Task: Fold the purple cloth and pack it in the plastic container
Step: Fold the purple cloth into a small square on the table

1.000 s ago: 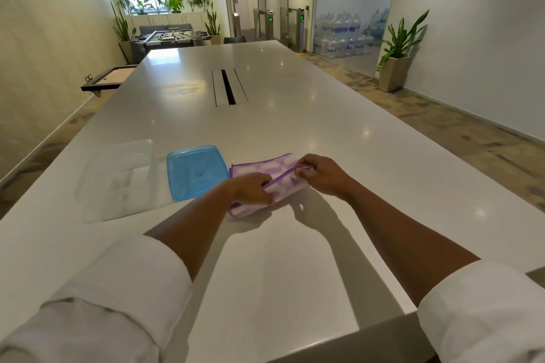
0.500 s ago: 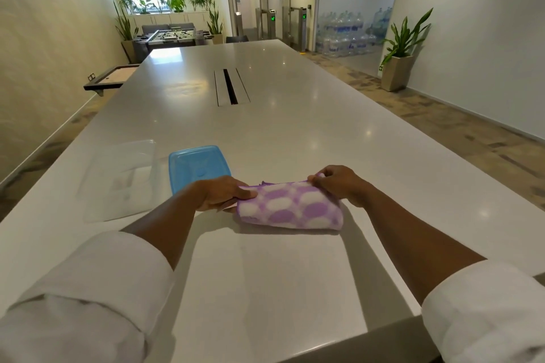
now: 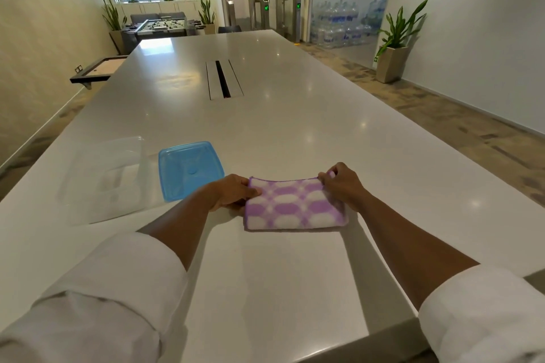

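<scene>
The folded purple-and-white patterned cloth (image 3: 295, 206) lies flat on the white glossy table (image 3: 295, 127), stretched between both grips: the left hand (image 3: 233, 193) pinches its left edge, the right hand (image 3: 340, 186) pinches its far right corner. Left of the left hand sit the blue plastic lid (image 3: 188, 169) and, beyond it, the clear plastic container (image 3: 109, 180).

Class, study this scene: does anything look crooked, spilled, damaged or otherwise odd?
Nothing stands out. The purple cloth lies folded into a neat rectangle on the white table, held at its far corners by the left hand and right hand. The clear container and blue lid sit undamaged side by side.
</scene>
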Available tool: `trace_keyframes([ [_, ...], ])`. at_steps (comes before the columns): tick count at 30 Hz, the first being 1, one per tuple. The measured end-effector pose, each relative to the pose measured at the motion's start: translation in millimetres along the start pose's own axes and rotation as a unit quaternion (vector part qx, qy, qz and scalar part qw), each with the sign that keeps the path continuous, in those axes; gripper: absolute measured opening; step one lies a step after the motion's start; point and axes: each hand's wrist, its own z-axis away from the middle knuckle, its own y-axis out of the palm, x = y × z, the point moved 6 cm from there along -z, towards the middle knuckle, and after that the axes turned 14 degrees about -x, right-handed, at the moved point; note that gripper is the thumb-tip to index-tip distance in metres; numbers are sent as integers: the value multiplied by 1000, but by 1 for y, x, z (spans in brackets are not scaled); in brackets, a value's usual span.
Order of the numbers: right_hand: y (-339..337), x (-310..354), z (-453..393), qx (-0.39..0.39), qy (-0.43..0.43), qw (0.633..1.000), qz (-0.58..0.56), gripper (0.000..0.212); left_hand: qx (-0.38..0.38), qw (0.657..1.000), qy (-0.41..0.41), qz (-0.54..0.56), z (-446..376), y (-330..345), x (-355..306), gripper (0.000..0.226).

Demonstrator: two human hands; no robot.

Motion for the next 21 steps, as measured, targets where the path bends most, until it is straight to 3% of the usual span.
trace_keyframes([
  [4,-2,-4,-1,-29,-24,998,47,25,-71,990,41,-115,-11,-4,-1,36],
  [10,-1,-10,1,-59,-46,991,114,21,-115,972,72,-194,-14,-12,-6,45],
  [13,0,-9,2,-80,-50,985,143,25,-185,950,110,-228,-9,-20,-19,58],
  [17,-2,9,5,-132,-109,963,209,36,-293,893,223,-260,3,-18,-49,57],
  [21,10,36,15,-135,-217,938,232,41,-270,855,346,-277,16,15,-71,46],
])
